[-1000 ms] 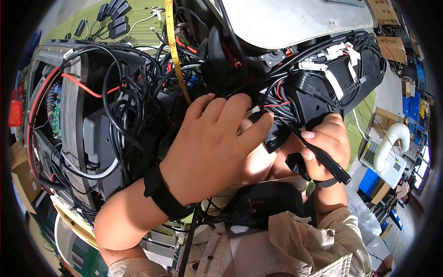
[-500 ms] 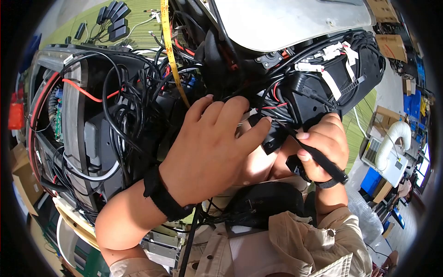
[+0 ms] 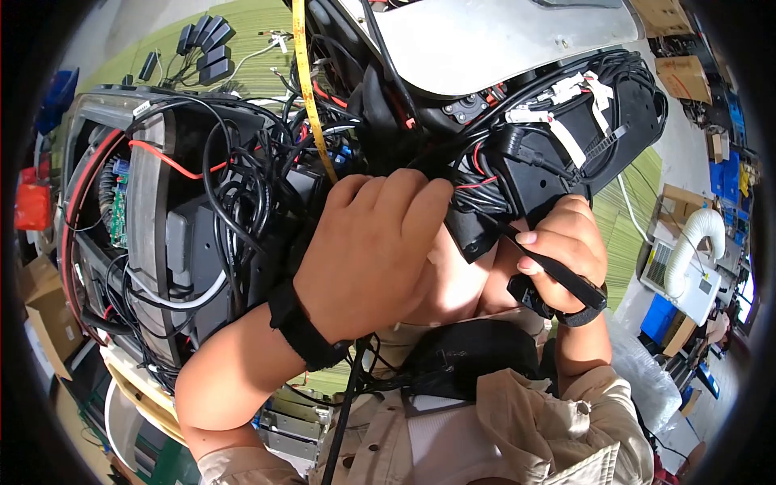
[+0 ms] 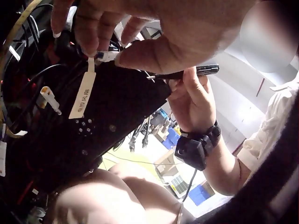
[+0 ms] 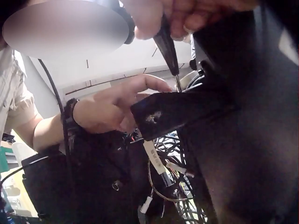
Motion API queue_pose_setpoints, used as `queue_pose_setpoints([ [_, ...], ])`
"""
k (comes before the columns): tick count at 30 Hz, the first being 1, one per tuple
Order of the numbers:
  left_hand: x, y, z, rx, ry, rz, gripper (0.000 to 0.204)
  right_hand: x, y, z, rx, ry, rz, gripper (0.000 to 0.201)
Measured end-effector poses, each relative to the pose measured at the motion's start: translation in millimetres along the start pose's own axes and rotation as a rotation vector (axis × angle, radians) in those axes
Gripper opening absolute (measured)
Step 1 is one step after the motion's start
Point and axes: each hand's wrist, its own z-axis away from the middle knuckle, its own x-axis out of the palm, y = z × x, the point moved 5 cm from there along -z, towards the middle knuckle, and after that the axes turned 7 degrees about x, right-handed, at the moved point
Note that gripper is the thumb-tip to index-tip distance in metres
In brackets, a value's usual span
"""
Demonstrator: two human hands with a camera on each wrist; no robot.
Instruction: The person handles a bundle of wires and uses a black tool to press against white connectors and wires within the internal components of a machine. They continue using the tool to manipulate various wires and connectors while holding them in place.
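My left hand (image 3: 372, 246) is over the dark cable bundle. In the left wrist view that hand (image 4: 159, 37) pinches a small white connector (image 4: 106, 56) between thumb and fingers, beside a paper label (image 4: 82, 95). My right hand (image 3: 570, 255) grips a slim black tool (image 3: 566, 275) slantwise. Its thin metal shaft (image 5: 178, 83) shows in the right wrist view, pointing down behind the edge of a black bracket (image 5: 163, 112). Whether the tip touches anything is hidden.
An opened machine housing with looped black cables (image 3: 234, 202) lies at the left. A yellow measuring tape (image 3: 305, 89) hangs by the cables. Behind are a pale panel (image 3: 493, 40) and black adapters (image 3: 212, 44); labelled wires (image 3: 566, 137) lie on a black plate.
The head view has shifted slightly. My left index finger and thumb, spread apart before, are now closer together. The right hand still grips the tool in nearly the same place.
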Motion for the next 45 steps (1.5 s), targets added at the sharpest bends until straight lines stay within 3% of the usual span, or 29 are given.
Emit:
queue_pose_setpoints([
  [3, -1, -2, 0, -0.029, -0.034, 0.004, 0.043, 1, 0, 2, -0.016, 0.027, -0.001, 0.029],
  [5, 4, -3, 1, -0.043, -0.146, -0.015, 0.034, 1, 0, 3, -0.022, 0.044, 0.003, 0.03],
  [13, 10, 0, 7, 0.034, -0.197, -0.121, 0.03, 2, -2, 4, -0.01, 0.051, 0.043, 0.031],
  [16, 7, 2, 6, 0.028, -0.13, -0.043, 0.028, -2, -5, 7, 0.008, 0.081, -0.006, 0.032],
  [21, -6, 3, 4, -0.011, 0.236, 0.087, 0.041, -9, -10, 26, 0.108, 0.203, -0.088, 0.029],
  [24, -10, 5, 3, -0.033, 0.231, 0.148, 0.054, -11, -13, 36, 0.157, 0.268, -0.097, 0.029],
  [27, -12, 7, 3, -0.034, 0.242, 0.131, 0.059, -8, -24, 29, 0.082, 0.278, -0.076, 0.029],
  [32, -11, 5, 6, 0.017, 0.239, 0.141, 0.057, -3, -27, 29, 0.092, 0.148, -0.08, 0.034],
  [36, -10, 5, 5, 0.035, 0.23, 0.157, 0.053, 13, -27, 32, 0.151, 0.292, -0.199, 0.037],
  [40, -9, 4, 5, 0.032, 0.223, 0.158, 0.052, 14, -32, 27, 0.101, 0.166, -0.137, 0.043],
  [45, -10, 5, 5, 0.046, 0.224, 0.147, 0.052, 17, -37, 21, 0.063, 0.181, -0.073, 0.043],
])
